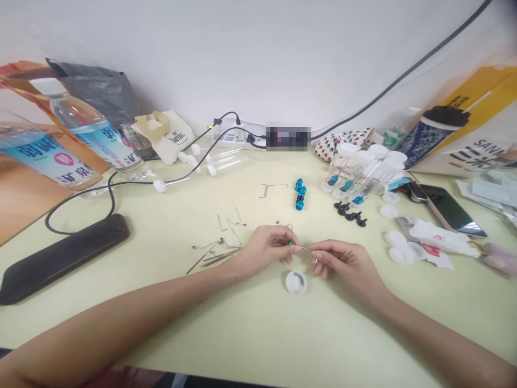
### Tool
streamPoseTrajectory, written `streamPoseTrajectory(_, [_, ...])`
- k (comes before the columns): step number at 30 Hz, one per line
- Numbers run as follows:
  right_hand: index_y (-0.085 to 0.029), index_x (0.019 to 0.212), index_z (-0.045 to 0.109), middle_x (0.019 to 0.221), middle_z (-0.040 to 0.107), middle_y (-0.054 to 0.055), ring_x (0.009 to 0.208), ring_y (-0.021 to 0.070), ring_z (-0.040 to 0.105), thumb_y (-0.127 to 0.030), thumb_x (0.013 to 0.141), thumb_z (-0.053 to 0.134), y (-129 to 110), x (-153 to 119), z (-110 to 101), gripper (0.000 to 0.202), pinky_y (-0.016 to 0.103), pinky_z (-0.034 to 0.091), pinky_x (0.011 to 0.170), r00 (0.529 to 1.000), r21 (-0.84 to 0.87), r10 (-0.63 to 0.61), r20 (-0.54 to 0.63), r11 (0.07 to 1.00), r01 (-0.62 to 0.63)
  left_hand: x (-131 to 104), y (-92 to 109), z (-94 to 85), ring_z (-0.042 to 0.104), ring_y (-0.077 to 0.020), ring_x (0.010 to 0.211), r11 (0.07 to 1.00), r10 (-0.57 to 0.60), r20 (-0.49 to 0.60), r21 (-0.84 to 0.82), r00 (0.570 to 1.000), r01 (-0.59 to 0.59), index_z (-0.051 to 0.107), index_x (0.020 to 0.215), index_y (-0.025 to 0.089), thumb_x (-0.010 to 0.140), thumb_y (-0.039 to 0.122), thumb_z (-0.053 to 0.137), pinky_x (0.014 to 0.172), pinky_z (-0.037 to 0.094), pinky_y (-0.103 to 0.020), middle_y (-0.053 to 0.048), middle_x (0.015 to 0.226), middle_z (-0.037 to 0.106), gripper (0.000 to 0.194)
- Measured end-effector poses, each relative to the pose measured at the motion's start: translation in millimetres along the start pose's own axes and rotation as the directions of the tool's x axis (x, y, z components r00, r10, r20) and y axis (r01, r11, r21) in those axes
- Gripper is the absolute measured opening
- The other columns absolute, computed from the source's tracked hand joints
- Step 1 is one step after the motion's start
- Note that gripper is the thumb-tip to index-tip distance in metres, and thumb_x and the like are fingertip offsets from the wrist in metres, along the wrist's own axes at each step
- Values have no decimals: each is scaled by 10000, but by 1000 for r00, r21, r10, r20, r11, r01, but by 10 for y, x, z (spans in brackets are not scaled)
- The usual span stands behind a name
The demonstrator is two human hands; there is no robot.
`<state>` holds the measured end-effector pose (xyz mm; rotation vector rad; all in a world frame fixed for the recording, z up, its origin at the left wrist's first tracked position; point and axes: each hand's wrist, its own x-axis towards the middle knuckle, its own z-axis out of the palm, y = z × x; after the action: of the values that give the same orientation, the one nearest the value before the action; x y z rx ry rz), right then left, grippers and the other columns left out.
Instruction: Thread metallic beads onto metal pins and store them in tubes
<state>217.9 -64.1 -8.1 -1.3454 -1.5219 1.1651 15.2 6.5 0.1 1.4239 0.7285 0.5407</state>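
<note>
Between the fingertips of my left hand [266,249] is a thin bent metal wire with a small green bead [291,243]. My right hand [343,261] pinches the other end of a thin metal piece, which seems to be the same wire; the fingers hide much of it. Just below both hands sits a round white cap [296,282] with tiny shiny metal bits inside. Left of my left hand lie several thin metal rods [220,257] and bent wires with coloured bead ends [221,241]. Farther back are blue metal parts [299,195] and small black parts [350,213].
Clear tubes with white caps [365,167] stand at the back right, near a phone [454,210] and loose white lids [402,250]. At left are water bottles [92,129], a black case [64,258] and a cable [133,182]. A power strip [234,137] lies along the wall.
</note>
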Motion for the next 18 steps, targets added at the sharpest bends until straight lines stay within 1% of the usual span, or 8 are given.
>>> streamPoseTrajectory(1, [-149, 983, 691, 710, 688, 49, 572, 129, 647, -330, 902, 553, 12, 7, -9, 242, 242, 559, 547, 995, -90, -101, -8, 991, 100, 4, -2, -8, 562, -107, 598, 1000, 4, -18, -7, 1000, -4, 662, 823, 118, 783, 304, 671, 619, 466, -250, -14, 659, 615, 191])
streamPoseTrajectory(3, [-176, 1043, 674, 779, 686, 56, 633, 134, 648, -288, 906, 549, 27, 22, -20, 217, 257, 556, 607, 943, -306, -332, -16, 900, 311, 8, -6, -21, 567, -110, 596, 1000, 10, -46, -20, 999, -11, 656, 828, 115, 775, 316, 682, 625, 468, -255, -16, 647, 616, 209])
streamPoseTrajectory(4, [-185, 1053, 672, 808, 686, 62, 667, 139, 649, -266, 901, 555, 32, 31, -19, 208, 261, 552, 636, 905, -391, -425, -13, 835, 387, 9, -7, -25, 568, -110, 592, 999, 14, -52, -28, 999, -15, 654, 830, 115, 772, 320, 685, 628, 471, -257, -17, 646, 620, 215])
streamPoseTrajectory(6, [-190, 1049, 679, 826, 689, 70, 713, 146, 649, -230, 891, 562, 40, 49, -7, 200, 259, 543, 662, 853, -467, -522, -4, 755, 460, 9, -12, -31, 570, -107, 580, 999, 19, -53, -47, 998, -22, 652, 819, 114, 764, 324, 693, 626, 471, -254, -17, 635, 623, 221])
streamPoseTrajectory(9, [-190, 1051, 685, 805, 687, 65, 675, 130, 640, -217, 904, 523, 60, 68, 30, 220, 241, 538, 625, 846, -446, -533, -3, 758, 476, 8, -28, -41, 562, -96, 560, 997, 34, -73, -67, 997, -39, 646, 809, 112, 744, 326, 714, 599, 460, -236, -14, 628, 621, 234])
streamPoseTrajectory(11, [-199, 1067, 681, 766, 674, 48, 613, 114, 619, -234, 931, 470, 74, 72, 50, 253, 236, 538, 594, 854, -425, -521, 0, 773, 471, 11, -45, -50, 562, -94, 558, 997, 46, -84, -63, 995, -52, 645, 813, 111, 734, 335, 723, 592, 457, -231, -11, 630, 618, 250])
streamPoseTrajectory(16, [-190, 1032, 675, 713, 658, 32, 550, 109, 609, -310, 964, 410, 44, 80, 85, 298, 229, 539, 526, 910, -343, -414, 7, 854, 391, 16, -84, -41, 567, -104, 556, 995, 75, -82, -57, 994, -80, 654, 793, 110, 703, 350, 741, 589, 473, -246, -9, 622, 609, 270])
streamPoseTrajectory(18, [-162, 1080, 635, 704, 652, 33, 523, 108, 614, -330, 979, 371, 10, 85, 108, 329, 219, 534, 487, 935, -305, -355, -6, 891, 336, 8, -87, -25, 567, -102, 549, 994, 80, -74, -62, 994, -85, 659, 786, 112, 696, 342, 744, 598, 480, -253, -7, 626, 607, 261])
